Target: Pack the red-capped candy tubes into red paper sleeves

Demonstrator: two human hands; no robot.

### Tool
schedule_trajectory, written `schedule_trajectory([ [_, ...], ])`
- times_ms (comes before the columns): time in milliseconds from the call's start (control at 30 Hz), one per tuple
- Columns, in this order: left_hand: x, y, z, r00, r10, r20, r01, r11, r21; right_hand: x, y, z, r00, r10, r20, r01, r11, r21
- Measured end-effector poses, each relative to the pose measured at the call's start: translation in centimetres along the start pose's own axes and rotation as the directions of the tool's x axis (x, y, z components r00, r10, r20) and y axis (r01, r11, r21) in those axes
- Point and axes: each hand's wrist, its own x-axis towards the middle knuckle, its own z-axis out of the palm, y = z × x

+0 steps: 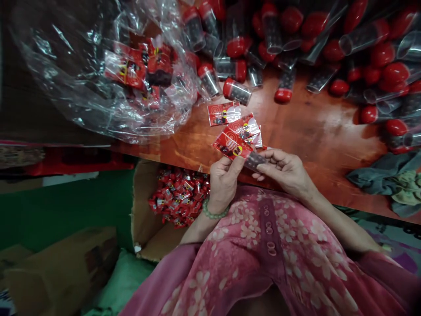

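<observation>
Near the table's front edge, my left hand [224, 181] pinches a red printed wrapper [232, 144] between thumb and fingers. My right hand [285, 170] grips the end of a clear tube with dark contents [255, 161], whose other end meets the wrapper by my left thumb. Whether the tube is inside the wrapper I cannot tell. Just beyond lie more flat red wrappers [223, 113], some overlapping. A red-capped tube [237, 91] rests on its side behind them.
Many red-capped tubes [382, 53] cover the table's back and right. A clear plastic bag [131, 105] with red wrappers lies at left. Below the edge, a cardboard box [141, 206] holds many red packets [180, 195]. A grey-green cloth [375, 175] lies at right.
</observation>
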Motion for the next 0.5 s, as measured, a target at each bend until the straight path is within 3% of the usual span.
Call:
schedule_trajectory([
  [67, 0.3, -0.1, 0.3, 0.97, 0.021, -0.243, -0.061, 0.985, -0.159, 0.0, 0.0, 0.3, 0.999, -0.016, -0.035, 0.016, 1.0, 0.007],
  [133, 0.5, -0.2, 0.8, 0.94, 0.029, -0.34, -0.117, 0.963, -0.242, 0.0, -0.1, 0.5, 0.994, -0.054, -0.092, 0.056, 0.998, 0.018],
  [300, 1.1, 0.0, 1.3, 0.964, 0.017, -0.266, -0.117, 0.924, -0.364, 0.3, -0.7, 0.7, 0.998, -0.042, -0.052, 0.044, 0.998, 0.04],
  [500, 1.8, 2.1, 1.3, 0.985, -0.052, -0.165, -0.049, 0.83, -0.556, 1.0, -0.4, 0.5, 0.997, -0.071, -0.017, 0.072, 0.995, 0.069],
])
